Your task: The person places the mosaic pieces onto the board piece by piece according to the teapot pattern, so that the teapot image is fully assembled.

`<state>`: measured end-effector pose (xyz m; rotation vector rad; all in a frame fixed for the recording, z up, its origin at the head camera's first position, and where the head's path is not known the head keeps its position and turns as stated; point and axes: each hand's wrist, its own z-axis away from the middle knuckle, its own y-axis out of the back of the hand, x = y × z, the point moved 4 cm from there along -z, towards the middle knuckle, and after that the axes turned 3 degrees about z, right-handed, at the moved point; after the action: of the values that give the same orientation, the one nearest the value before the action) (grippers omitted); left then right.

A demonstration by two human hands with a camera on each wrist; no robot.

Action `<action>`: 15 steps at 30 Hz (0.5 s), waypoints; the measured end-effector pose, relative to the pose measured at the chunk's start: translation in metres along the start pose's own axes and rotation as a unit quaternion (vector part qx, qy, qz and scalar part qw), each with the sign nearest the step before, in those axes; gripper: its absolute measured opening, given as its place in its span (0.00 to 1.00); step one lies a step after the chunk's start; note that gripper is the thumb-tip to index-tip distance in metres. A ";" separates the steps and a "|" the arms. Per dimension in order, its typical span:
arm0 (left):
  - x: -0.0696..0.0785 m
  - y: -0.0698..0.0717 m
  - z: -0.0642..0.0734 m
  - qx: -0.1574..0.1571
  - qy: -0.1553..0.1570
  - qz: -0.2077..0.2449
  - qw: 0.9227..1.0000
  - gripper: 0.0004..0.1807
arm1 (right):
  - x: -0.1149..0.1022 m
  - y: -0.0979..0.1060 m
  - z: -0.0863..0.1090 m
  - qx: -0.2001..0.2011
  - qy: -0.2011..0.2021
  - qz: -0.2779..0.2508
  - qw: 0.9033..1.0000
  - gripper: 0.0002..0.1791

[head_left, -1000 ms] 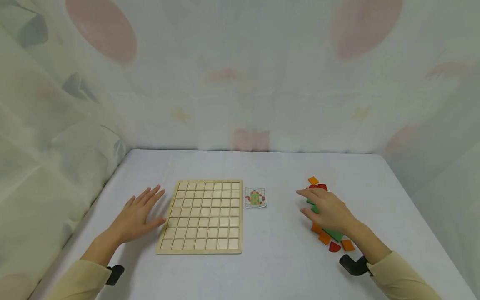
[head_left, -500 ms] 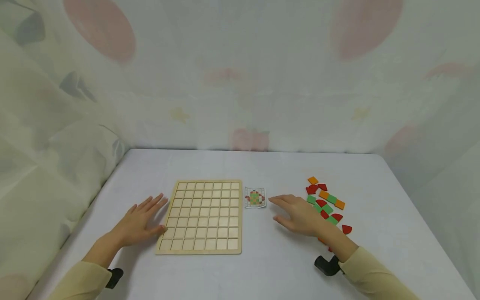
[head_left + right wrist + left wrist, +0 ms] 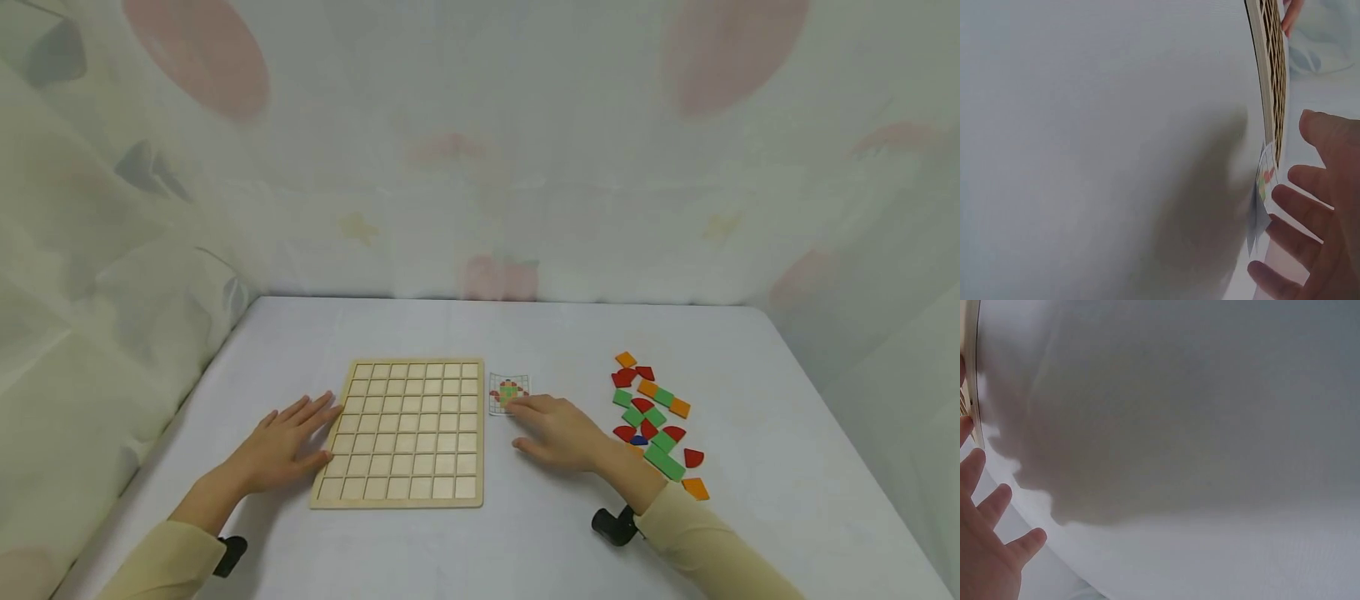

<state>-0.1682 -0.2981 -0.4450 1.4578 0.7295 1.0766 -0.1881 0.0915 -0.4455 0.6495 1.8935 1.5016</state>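
Note:
A wooden grid board (image 3: 405,503) with square cells lies flat on the white table. At its left edge is my left hand (image 3: 281,446), fingers spread, fingertips on or close to the rim; in the left wrist view the same hand (image 3: 988,531) shows spread fingers. A small pattern card (image 3: 498,405) with a coloured grid lies right of the board, its corners curling up. My right hand (image 3: 558,433) is over the card's lower right corner, fingers extended. In the right wrist view, its fingers (image 3: 1304,209) appear beside the card (image 3: 1266,178), and I cannot tell whether they touch.
Right of my right hand lies a loose spread of flat tiles: green squares (image 3: 663,462), orange squares (image 3: 626,360), red quarter-rounds (image 3: 693,458) and a blue piece (image 3: 639,441). A patterned cloth (image 3: 480,150) hangs behind the table.
My right hand has moved left from above the tiles to the card, uncovering the tiles. My left hand has shifted slightly toward the board's edge.

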 end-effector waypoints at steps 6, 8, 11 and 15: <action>0.001 0.000 -0.002 0.008 -0.015 0.014 1.000 0.35 | -0.001 -0.010 -0.004 -0.028 -0.027 0.013 0.999 0.30; 0.002 0.000 -0.002 0.010 -0.019 0.020 1.000 0.35 | -0.001 -0.012 -0.005 -0.032 -0.033 0.017 0.999 0.30; 0.002 0.000 -0.003 0.007 -0.019 0.023 1.000 0.35 | -0.001 -0.013 -0.004 -0.031 -0.032 0.021 0.999 0.29; 0.003 -0.002 -0.004 0.001 -0.015 0.030 0.999 0.36 | -0.003 -0.012 -0.004 -0.026 -0.025 0.024 0.999 0.29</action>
<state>-0.1705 -0.2938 -0.4461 1.5028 0.6691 1.0981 -0.1892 0.0839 -0.4563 0.7070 1.8060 1.5450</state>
